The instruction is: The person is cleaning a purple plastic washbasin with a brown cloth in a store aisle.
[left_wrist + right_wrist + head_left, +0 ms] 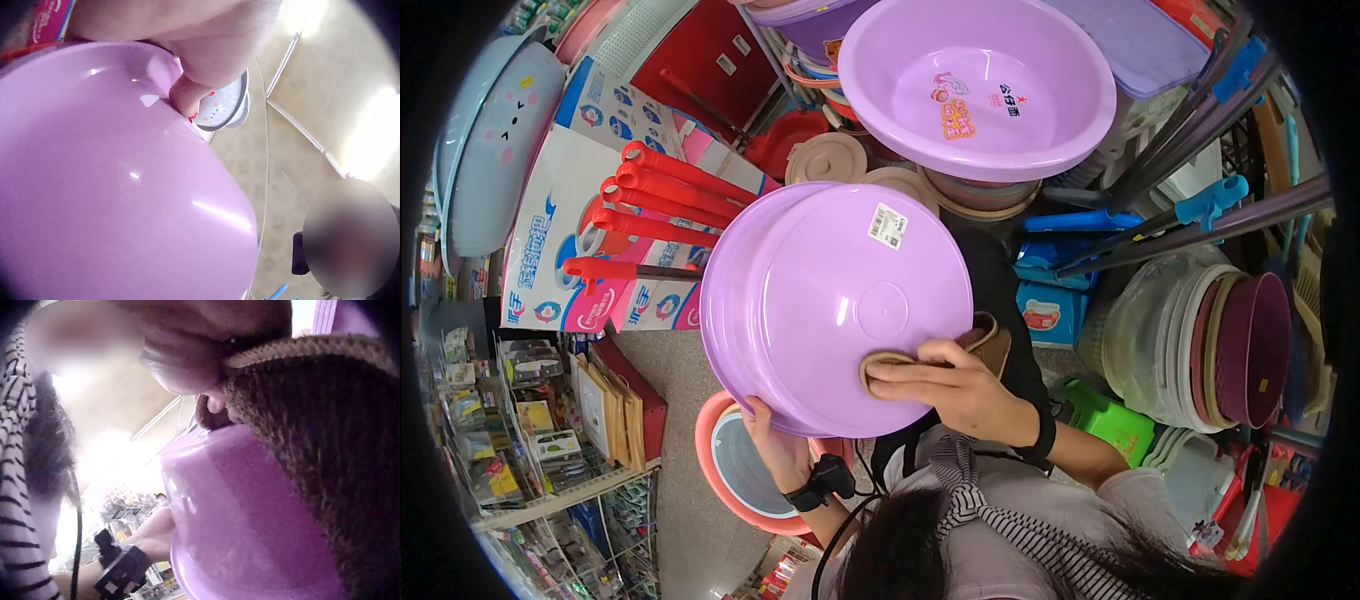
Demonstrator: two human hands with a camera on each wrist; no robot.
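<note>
A purple basin (820, 310) is held bottom side up in front of the body, with a white barcode sticker (888, 226) on its base. My left hand (778, 445) grips its rim at the lower left; in the left wrist view the thumb (187, 100) lies over the edge. My right hand (975, 392) holds a folded brown cloth (882, 370) against the lower right of the base, fingers lying over it. Up close in the right wrist view, the fuzzy cloth (319, 437) covers part of the basin's side.
Another purple basin (1040, 110) sits beyond on stacked goods. Red-handled poles (670, 200) lean by a printed carton (550, 240) at left. Stacked tubs (1250, 350) and a green stool (1105, 425) stand at right. An orange-rimmed basin (710, 450) is on the floor.
</note>
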